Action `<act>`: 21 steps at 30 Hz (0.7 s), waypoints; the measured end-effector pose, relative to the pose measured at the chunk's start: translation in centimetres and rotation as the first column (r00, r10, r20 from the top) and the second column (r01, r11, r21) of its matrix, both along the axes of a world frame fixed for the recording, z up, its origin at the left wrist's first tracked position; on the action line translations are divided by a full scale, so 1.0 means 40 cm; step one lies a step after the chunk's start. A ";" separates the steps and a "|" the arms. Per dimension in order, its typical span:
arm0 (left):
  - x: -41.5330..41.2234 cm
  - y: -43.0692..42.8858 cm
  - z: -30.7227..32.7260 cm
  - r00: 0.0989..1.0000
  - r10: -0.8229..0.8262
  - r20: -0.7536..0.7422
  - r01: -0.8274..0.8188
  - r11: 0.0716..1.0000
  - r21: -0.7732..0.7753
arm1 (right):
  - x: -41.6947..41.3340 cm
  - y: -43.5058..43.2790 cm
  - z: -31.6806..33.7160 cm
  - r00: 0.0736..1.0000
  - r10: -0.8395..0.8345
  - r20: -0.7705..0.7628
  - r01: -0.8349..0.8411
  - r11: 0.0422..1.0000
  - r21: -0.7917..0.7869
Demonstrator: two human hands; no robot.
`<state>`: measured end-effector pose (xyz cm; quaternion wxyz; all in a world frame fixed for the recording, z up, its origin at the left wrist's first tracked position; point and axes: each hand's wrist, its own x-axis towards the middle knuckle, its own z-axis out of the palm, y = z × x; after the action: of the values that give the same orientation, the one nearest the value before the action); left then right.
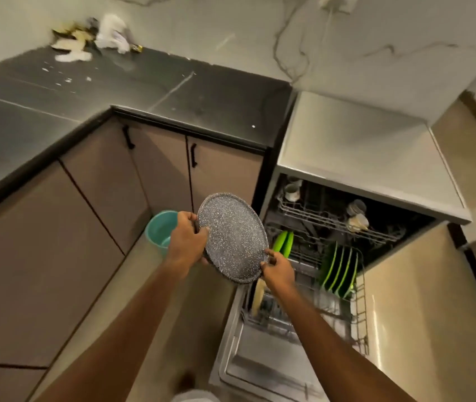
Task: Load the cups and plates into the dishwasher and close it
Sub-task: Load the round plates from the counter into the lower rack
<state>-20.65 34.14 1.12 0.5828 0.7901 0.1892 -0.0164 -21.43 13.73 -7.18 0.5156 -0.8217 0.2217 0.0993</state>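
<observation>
A round grey speckled plate [232, 237] is held tilted in the air, just left of the open dishwasher [312, 256]. My left hand [186, 240] grips its upper left rim and my right hand [279, 271] pinches its lower right rim. The lower rack [360, 311] is pulled out over the lowered door [248, 364]. It holds several green plates [338, 271] standing on edge, two more green ones [283, 242] further back, and a cream plate [258, 295] near the front. Cups [357, 214] sit in the upper rack [318, 217].
A teal bucket [160, 230] stands on the floor by the corner cabinets [100, 184]. The dark L-shaped counter [86, 91] carries rags and scraps [91, 39] in its far corner. The dishwasher's white top [361, 146] is at the right.
</observation>
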 end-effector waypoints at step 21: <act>0.188 -0.310 -0.621 0.904 -0.267 -0.335 0.378 0.864 0.332 | 0.003 -0.356 -0.461 0.836 -0.506 -0.210 0.519 0.855 0.006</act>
<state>-13.13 21.73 -23.71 0.3703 0.9002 0.1323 -0.1872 -21.29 -0.50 -25.64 0.5237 -0.7015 0.4811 0.0467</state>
